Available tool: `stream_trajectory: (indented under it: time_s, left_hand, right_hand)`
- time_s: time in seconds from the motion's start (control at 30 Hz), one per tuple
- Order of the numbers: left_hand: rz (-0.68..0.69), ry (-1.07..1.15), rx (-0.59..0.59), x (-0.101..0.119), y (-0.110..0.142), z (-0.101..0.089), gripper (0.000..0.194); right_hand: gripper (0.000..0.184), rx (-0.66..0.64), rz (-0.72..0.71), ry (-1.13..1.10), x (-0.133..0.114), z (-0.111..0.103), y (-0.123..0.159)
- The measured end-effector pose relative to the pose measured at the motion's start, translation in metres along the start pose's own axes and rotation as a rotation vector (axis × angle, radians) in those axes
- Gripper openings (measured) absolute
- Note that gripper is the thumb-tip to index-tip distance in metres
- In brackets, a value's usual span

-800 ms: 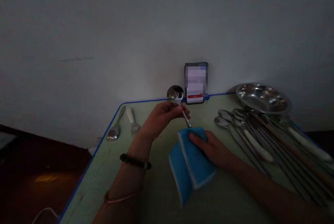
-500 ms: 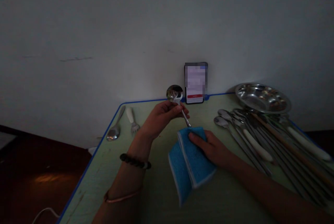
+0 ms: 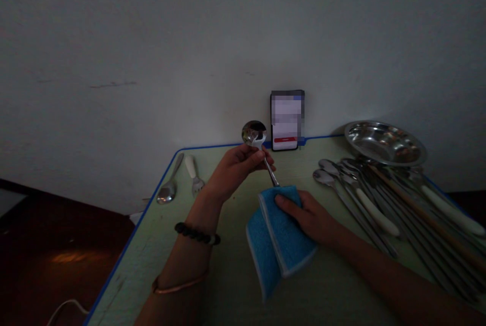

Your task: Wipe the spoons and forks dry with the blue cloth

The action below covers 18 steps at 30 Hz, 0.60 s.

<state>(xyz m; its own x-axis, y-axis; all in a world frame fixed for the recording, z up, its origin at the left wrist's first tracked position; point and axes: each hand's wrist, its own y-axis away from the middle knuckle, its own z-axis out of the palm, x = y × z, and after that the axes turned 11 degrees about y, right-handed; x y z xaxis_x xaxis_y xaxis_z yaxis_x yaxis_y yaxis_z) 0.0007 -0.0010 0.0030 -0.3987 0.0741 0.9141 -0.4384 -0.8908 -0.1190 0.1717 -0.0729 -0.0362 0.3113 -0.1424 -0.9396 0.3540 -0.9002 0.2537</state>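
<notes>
A shiny metal spoon is held above the table, bowl pointing away from me. My left hand pinches it just below the bowl, fingers closed round the neck. Lower down, my right hand is closed on a blue cloth with pale edging. The cloth is folded over the end of the spoon's handle, which it hides. Its two loose flaps hang toward the tabletop. On the table left of my left hand lie a second spoon and a small fork with a white handle.
A phone leans upright against the wall. At the right, a steel bowl stands behind a spread of several spoons and other long utensils, some white-handled. The pale green table has a blue edge and meets the wall behind.
Both hands keep nearly the same hold on the spoon and the cloth. The view has shifted very slightly, so the phone, bowl and utensils appear a little further right.
</notes>
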Motion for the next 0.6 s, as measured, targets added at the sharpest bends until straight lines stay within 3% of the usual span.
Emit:
stream_trajectory:
  time_s: [0.6]
  left_hand:
    - [0.051, 0.083, 0.027, -0.0013, -0.0005, -0.0015, 0.008]
  right_hand:
    - [0.041, 0.011, -0.02, 0.021, -0.0004, -0.0007, -0.0002]
